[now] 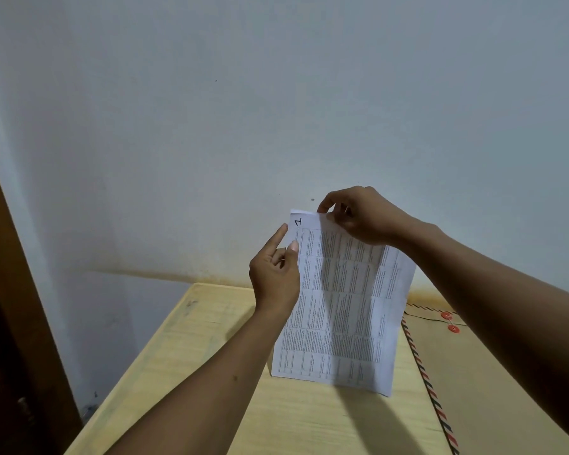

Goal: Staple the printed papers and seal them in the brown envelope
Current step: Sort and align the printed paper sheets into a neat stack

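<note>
The printed papers (342,310) stand upright over the wooden table (211,339), their lower edge close to the tabletop. The front sheet is covered in small tabular print and has a handwritten "1" near the top left. My left hand (276,274) holds the stack's left edge, thumb on the front and index finger stretched up along the edge. My right hand (358,215) pinches the top edge near its middle. The brown envelope (467,372), with a striped border and two red string buttons, lies flat on the table at the right, partly under my right forearm.
A pale wall (276,110) rises right behind the table. A dark wooden door frame (10,290) runs down the left side. The table's left edge drops off to the floor.
</note>
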Demonstrator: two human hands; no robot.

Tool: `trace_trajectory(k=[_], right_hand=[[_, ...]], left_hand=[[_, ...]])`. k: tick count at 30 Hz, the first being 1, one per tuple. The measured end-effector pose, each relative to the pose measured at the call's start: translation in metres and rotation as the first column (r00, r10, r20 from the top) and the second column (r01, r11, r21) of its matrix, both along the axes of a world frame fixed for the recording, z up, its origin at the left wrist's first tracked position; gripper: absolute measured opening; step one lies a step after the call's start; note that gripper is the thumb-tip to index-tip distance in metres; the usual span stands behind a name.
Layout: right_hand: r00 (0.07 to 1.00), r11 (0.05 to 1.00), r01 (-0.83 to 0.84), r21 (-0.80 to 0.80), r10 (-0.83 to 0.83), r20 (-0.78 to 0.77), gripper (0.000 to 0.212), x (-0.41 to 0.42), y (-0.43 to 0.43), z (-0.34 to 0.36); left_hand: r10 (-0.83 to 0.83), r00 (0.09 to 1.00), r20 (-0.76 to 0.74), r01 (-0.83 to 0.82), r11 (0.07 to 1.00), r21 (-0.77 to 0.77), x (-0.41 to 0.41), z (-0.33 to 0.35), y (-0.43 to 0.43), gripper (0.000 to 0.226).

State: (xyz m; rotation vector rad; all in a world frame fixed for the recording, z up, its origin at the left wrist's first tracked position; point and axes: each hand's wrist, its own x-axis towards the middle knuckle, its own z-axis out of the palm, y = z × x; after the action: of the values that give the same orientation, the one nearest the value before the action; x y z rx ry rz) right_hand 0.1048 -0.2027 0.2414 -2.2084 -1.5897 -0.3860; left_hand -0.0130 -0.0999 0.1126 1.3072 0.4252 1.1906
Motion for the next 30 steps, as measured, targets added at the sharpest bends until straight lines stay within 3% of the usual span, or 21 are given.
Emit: trace_trajectory(k=[8, 18, 30], right_hand=[[0.999, 0.999, 0.006, -0.047, -0.004, 0.049, 0.032, -0.007, -0.001, 0.001], [1.000, 1.000, -0.013, 0.028, 0.013, 0.009, 0.033, -0.011, 0.002, -0.006], [1.000, 0.999, -0.022, 0.025, 0.023, -0.019, 0.026, -0.013, 0.000, -0.007]], left_hand=[[0.097, 0.995, 0.037, -0.097, 0.995, -0.021, 0.002, 0.003, -0.002, 0.014], [0.135, 0.989, 0.059, -0.136, 0.990, 0.025, -0.001, 0.002, -0.004, 0.034], [0.135, 0.988, 0.071, -0.134, 0.991, -0.010, -0.003, 0.001, -0.007, 0.035]])
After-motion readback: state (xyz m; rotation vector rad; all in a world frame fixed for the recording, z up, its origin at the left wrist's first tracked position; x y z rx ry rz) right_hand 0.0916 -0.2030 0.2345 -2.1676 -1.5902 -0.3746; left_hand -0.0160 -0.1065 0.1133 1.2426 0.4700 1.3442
